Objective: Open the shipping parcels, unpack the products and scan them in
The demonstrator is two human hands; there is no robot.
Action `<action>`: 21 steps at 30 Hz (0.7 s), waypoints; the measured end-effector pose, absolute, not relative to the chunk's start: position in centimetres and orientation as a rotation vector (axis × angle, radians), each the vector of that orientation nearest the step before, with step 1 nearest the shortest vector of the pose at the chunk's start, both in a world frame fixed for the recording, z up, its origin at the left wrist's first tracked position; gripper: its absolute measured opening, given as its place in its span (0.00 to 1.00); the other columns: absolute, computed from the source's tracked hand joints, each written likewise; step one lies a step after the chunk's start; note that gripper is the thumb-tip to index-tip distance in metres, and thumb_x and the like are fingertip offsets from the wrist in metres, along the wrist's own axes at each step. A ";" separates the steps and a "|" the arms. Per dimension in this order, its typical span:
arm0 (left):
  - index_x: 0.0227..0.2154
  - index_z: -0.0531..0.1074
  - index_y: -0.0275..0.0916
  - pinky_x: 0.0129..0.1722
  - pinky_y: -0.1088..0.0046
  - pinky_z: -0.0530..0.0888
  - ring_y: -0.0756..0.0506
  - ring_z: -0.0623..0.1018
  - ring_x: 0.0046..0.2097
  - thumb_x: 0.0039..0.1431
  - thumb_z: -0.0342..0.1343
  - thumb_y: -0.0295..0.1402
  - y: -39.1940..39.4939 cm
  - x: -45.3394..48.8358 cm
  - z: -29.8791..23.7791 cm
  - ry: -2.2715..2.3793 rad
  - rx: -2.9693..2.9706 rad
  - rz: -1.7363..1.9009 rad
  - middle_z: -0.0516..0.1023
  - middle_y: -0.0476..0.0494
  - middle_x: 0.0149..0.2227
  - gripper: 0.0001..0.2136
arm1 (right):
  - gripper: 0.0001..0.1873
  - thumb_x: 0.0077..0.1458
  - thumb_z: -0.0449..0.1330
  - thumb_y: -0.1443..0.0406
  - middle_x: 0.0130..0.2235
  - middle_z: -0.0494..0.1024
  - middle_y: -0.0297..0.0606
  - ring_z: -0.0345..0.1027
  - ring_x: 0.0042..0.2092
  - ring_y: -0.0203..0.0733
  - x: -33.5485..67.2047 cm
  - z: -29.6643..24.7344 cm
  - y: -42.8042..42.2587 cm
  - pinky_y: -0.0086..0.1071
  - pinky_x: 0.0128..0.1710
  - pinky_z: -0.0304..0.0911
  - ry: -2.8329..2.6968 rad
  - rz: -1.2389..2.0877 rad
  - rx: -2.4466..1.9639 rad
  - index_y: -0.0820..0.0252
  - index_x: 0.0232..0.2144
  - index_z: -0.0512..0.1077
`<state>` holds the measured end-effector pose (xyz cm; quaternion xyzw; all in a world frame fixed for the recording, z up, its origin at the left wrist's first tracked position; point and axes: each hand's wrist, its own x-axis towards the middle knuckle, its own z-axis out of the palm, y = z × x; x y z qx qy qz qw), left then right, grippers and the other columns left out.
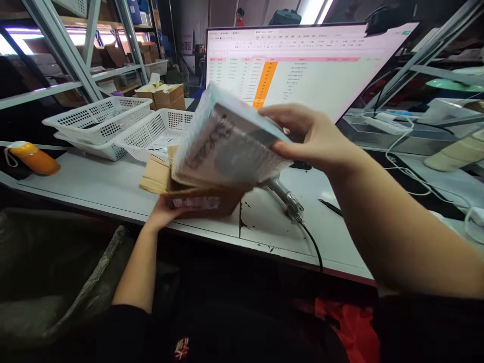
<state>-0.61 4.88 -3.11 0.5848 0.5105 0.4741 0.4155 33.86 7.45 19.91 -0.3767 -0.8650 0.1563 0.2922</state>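
Note:
My right hand (313,138) pinches the upper right edge of a pale, plastic-wrapped packet (227,143) with blurred grey print, tilted above an open brown cardboard box (196,194). My left hand (162,214) grips the near left underside of that box at the table's front edge; its fingers are mostly hidden beneath it. The box flaps stick out to the left.
White perforated baskets (100,118) are stacked at the back left beside an orange device (34,159). A monitor (302,65) showing a spreadsheet stands behind. A handheld scanner with a black cable (289,199) lies to the right of the box. Metal shelving holds cartons behind.

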 end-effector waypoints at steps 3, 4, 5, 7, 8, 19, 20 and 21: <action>0.64 0.61 0.39 0.68 0.45 0.66 0.29 0.68 0.69 0.37 0.75 0.56 5.2 -3.4 -1.3 1.350 1.643 1.269 0.69 0.26 0.66 0.52 | 0.36 0.55 0.64 0.52 0.63 0.74 0.39 0.64 0.65 0.60 32.7 20.5 8.5 0.57 0.61 0.65 -2.364 0.454 -1.044 0.46 0.65 0.71; 0.68 0.56 0.42 0.70 0.47 0.63 0.30 0.63 0.73 0.39 0.74 0.58 4.8 -3.8 -0.3 1.338 1.744 1.366 0.62 0.26 0.70 0.56 | 0.35 0.54 0.65 0.53 0.63 0.74 0.38 0.65 0.64 0.59 32.1 20.6 9.0 0.57 0.62 0.65 -2.420 0.471 -1.049 0.46 0.65 0.72; 0.71 0.49 0.45 0.72 0.47 0.59 0.31 0.56 0.75 0.43 0.72 0.60 4.2 -4.0 0.8 1.320 1.845 1.524 0.53 0.28 0.74 0.58 | 0.35 0.54 0.64 0.54 0.63 0.74 0.38 0.65 0.64 0.58 31.3 20.6 9.4 0.56 0.63 0.65 -2.477 0.485 -1.044 0.47 0.64 0.73; 0.74 0.39 0.52 0.75 0.47 0.50 0.35 0.45 0.78 0.53 0.66 0.59 2.5 -3.3 3.7 1.279 2.029 1.948 0.40 0.36 0.78 0.55 | 0.34 0.53 0.64 0.56 0.63 0.74 0.37 0.67 0.63 0.56 29.6 20.3 10.1 0.55 0.64 0.64 -2.572 0.494 -1.013 0.46 0.63 0.74; 0.74 0.39 0.55 0.75 0.46 0.48 0.36 0.43 0.78 0.56 0.65 0.56 1.6 -2.6 5.2 1.251 2.157 2.117 0.39 0.40 0.78 0.51 | 0.34 0.53 0.64 0.57 0.64 0.74 0.36 0.67 0.63 0.56 28.8 20.1 10.4 0.55 0.64 0.64 -2.600 0.494 -0.992 0.46 0.63 0.74; 0.49 0.78 0.39 0.48 0.59 0.71 0.40 0.83 0.40 0.71 0.51 0.34 2.9 3.1 11.1 1.533 3.038 0.944 0.85 0.39 0.39 0.13 | 0.27 0.53 0.65 0.57 0.55 0.81 0.42 0.72 0.57 0.54 27.3 18.7 11.6 0.51 0.58 0.69 -2.145 0.598 -0.961 0.58 0.55 0.78; 0.49 0.78 0.39 0.43 0.61 0.70 0.40 0.83 0.38 0.72 0.50 0.34 3.1 3.1 10.9 1.556 3.031 0.892 0.86 0.40 0.39 0.13 | 0.27 0.54 0.64 0.56 0.54 0.81 0.41 0.73 0.56 0.53 27.8 19.3 11.8 0.49 0.58 0.69 -2.036 0.648 -0.937 0.59 0.55 0.77; 0.48 0.78 0.40 0.39 0.63 0.69 0.41 0.83 0.37 0.72 0.50 0.36 3.4 3.0 10.8 1.577 3.024 0.827 0.86 0.41 0.38 0.13 | 0.28 0.55 0.63 0.55 0.54 0.82 0.40 0.73 0.56 0.51 28.5 20.0 11.9 0.47 0.58 0.69 -1.925 0.694 -0.885 0.60 0.56 0.76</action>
